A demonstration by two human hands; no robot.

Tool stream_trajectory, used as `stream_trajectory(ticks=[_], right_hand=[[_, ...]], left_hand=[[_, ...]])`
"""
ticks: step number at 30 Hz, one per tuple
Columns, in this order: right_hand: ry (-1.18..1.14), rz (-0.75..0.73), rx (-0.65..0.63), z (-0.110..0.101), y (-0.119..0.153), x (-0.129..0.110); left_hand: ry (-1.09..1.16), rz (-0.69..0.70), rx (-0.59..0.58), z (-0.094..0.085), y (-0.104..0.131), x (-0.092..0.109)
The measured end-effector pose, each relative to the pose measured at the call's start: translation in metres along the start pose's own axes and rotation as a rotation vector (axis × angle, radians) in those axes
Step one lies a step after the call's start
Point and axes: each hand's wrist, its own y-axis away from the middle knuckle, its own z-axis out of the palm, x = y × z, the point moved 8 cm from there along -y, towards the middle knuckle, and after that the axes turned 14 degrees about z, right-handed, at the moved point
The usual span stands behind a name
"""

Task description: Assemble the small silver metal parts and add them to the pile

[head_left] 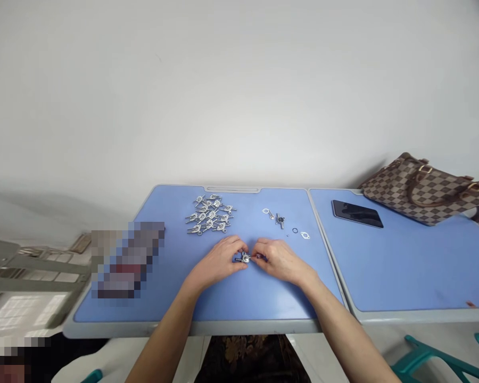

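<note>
The left hand held a small metal part tight between its thumb and fingers, just above the blue desk. The right hand was close beside it, its fingertips up against the part; I could not tell what they pinched. Past the left hand lay a pile of metal parts. Past the right hand lay another metal piece and a black ring. Farther right was a phone.
</note>
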Motion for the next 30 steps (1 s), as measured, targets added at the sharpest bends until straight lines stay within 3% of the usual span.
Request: stream_trajectory(ticks=[4,9,11,18,24,30], right_hand=[[-0.096,0.07,0.035,-0.015,-0.002,0.016],[-0.222,0.377,0.355,-0.057,-0.001,0.071],[-0.223,0.415,0.39,-0.06,-0.001,0.081],[-0.078,0.335,0.089,-0.018,-0.011,0.056],[-0.085,0.341,0.056,-0.013,-0.013,0.052],[-0.475,0.305,-0.034,-0.007,-0.01,0.051]], left_hand=[[0.012,-0.001,0.011,-0.001,0.0,-0.002],[0.047,-0.026,0.024,-0.002,0.002,-0.005],[0.074,-0.051,0.018,-0.004,0.002,-0.006],[0.152,-0.162,0.063,-0.009,0.004,-0.012],[0.12,-0.144,0.153,-0.015,0.002,-0.012],[0.136,-0.121,0.117,-0.017,0.002,-0.012]])
